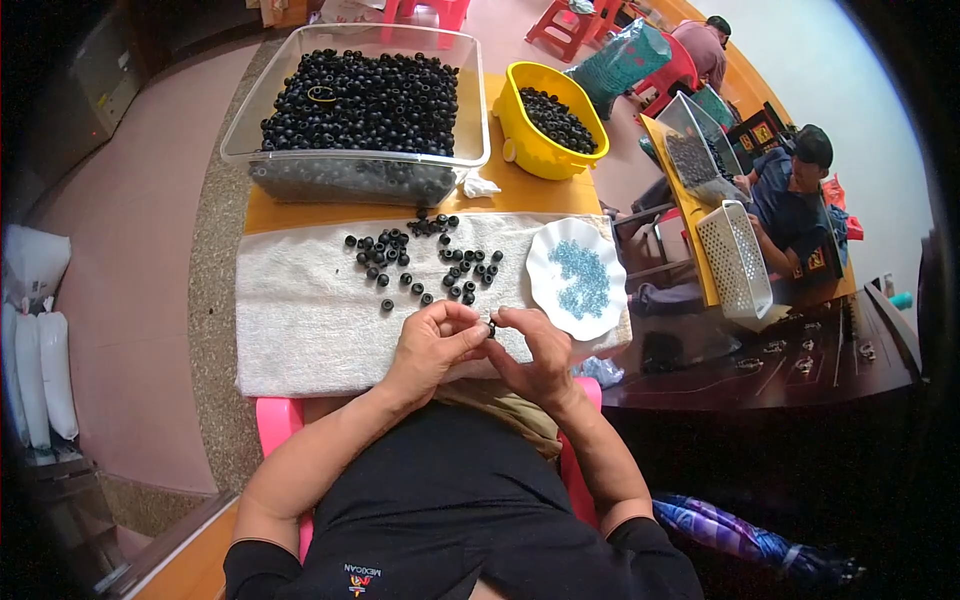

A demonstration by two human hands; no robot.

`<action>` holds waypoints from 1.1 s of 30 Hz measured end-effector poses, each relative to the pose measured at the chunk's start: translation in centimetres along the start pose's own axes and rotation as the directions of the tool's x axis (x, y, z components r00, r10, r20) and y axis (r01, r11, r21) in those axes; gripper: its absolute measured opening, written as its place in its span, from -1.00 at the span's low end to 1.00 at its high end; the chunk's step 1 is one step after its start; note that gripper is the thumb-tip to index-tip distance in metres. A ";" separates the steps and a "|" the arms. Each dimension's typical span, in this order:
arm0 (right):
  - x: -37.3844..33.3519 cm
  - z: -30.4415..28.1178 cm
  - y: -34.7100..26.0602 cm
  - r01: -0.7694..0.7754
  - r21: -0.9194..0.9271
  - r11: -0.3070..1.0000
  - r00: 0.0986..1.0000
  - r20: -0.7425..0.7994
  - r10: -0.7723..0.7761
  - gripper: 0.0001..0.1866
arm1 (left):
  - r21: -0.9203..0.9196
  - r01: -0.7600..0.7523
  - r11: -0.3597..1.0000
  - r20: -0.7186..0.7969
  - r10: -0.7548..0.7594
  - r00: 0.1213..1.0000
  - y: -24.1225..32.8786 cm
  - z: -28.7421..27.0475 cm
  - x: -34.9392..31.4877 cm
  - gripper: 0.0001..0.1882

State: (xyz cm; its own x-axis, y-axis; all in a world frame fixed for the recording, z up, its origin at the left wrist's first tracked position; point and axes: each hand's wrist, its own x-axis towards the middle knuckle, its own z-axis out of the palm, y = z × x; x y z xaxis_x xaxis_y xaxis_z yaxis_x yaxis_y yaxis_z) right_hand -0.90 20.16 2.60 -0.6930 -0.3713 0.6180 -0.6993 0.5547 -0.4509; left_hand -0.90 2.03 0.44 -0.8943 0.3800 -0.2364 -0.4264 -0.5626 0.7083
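Observation:
My left hand [428,348] and my right hand [538,358] meet over the near edge of a white towel [300,330]. Between their fingertips they pinch one small black bead [491,329], mostly covered by the fingers. Several loose black beads [385,248], round with a hole, lie scattered on the towel just beyond my hands. Right of them, a white scalloped plate [543,247] holds many small clear bluish pieces [580,280], too small to make out exactly.
A clear plastic bin [235,140] full of black beads stands at the back of the table, beside a yellow tub [550,165] with more. White crumpled tissue [480,186] lies between them. At right, a person [790,200] sits by a white perforated basket [735,260]. A folded umbrella [735,530] lies lower right.

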 end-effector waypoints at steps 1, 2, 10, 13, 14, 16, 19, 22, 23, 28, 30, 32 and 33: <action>0.0 0.0 0.0 0.002 0.007 1.000 1.000 -0.001 -0.002 -0.55 | 0.000 -0.005 1.000 -0.005 0.005 1.000 0.0 0.0 0.0 -0.82; 0.0 0.0 -0.1 0.002 0.007 1.000 1.000 -0.001 -0.002 -0.55 | 0.000 -0.005 1.000 -0.005 0.005 1.000 0.0 0.0 0.0 -0.82; 0.8 -0.7 -1.2 0.061 -0.099 0.993 0.994 0.100 -0.051 -0.54 | 0.079 -0.041 0.996 -0.018 0.043 0.999 -0.2 -0.1 -0.1 -0.84; 1.0 -0.7 -1.3 0.076 -0.111 0.991 0.991 0.119 -0.063 -0.55 | 0.110 -0.061 0.992 -0.019 0.063 0.998 -0.2 0.1 -0.2 -0.82; 1.0 -0.7 -1.3 0.076 -0.111 0.991 0.991 0.120 -0.062 -0.55 | 0.109 -0.060 0.992 -0.020 0.063 0.998 -0.4 0.0 0.0 -0.82; 1.0 -0.8 -1.3 0.101 -0.136 0.986 0.985 0.155 -0.080 -0.56 | 0.110 -0.106 0.988 -0.030 0.110 0.993 -1.0 -0.2 0.2 -0.82; 1.1 -0.8 -1.2 0.124 -0.146 0.981 0.979 0.176 -0.098 -0.56 | 0.104 -0.128 0.986 -0.032 0.132 0.991 -1.2 -0.3 0.2 -0.81; 1.2 -1.1 -1.2 0.136 -0.145 0.980 0.966 0.241 -0.099 -0.56 | 0.113 -0.154 0.982 0.004 0.155 0.988 -1.5 -0.6 0.3 -0.79; 1.3 -1.1 -1.2 0.136 -0.146 0.980 0.966 0.240 -0.099 -0.56 | 0.113 -0.155 0.982 0.005 0.155 0.988 -1.6 -0.6 0.2 -0.79; 1.5 -1.3 -0.7 0.098 -0.058 0.993 0.948 0.310 -0.075 -0.54 | 0.131 -0.135 0.982 0.006 0.135 0.991 -1.3 -0.5 0.1 -0.78; 1.1 -1.1 -0.5 0.078 -0.029 0.997 0.957 0.281 -0.067 -0.53 | 0.141 -0.132 0.981 0.013 0.132 0.991 -1.1 -0.4 0.0 -0.77; 0.8 -0.9 -0.4 0.059 -0.001 0.998 0.966 0.252 -0.057 -0.52 | 0.150 -0.129 0.980 0.021 0.127 0.992 -0.9 -0.2 0.0 -0.77; 0.8 -0.8 -0.3 0.030 0.004 1.000 0.973 0.230 -0.030 -0.50 | 0.117 -0.105 0.988 0.001 0.105 0.994 -0.5 0.2 -0.1 -0.78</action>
State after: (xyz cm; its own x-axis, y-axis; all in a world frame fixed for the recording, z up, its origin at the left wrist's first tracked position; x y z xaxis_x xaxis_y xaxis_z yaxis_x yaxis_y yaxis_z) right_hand -1.09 20.27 3.77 -0.6934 -0.5489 0.4668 -0.7204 0.5401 -0.4351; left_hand -0.60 2.39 0.21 -0.9340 0.3196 -0.1598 -0.3116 -0.5096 0.8020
